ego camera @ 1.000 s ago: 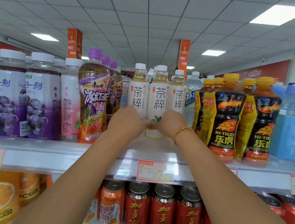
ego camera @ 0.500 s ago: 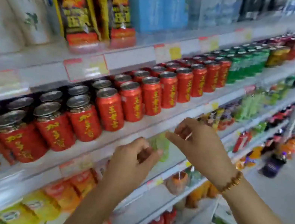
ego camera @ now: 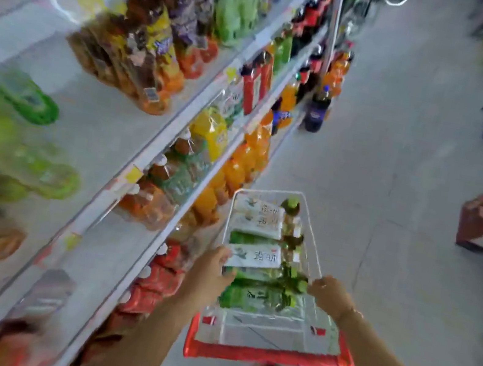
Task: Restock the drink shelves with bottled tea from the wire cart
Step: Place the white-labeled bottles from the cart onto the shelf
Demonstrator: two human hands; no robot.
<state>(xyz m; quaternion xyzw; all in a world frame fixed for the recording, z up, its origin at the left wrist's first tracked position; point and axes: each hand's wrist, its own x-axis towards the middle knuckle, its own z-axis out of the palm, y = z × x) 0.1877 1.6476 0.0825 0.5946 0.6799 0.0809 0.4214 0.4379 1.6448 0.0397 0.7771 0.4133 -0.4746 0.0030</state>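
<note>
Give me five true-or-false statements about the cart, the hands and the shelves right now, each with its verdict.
1. Bottles lie on their sides in the wire cart. True.
2. The cart's handle bar is blue. False: it is red.
3. The left hand touches a white-labelled bottle in the cart. True.
4. The right hand rests on a shelf. False: it is over the cart, at the cap end of a green bottle.
5. The shelves stand on the person's right. False: on the left.
</note>
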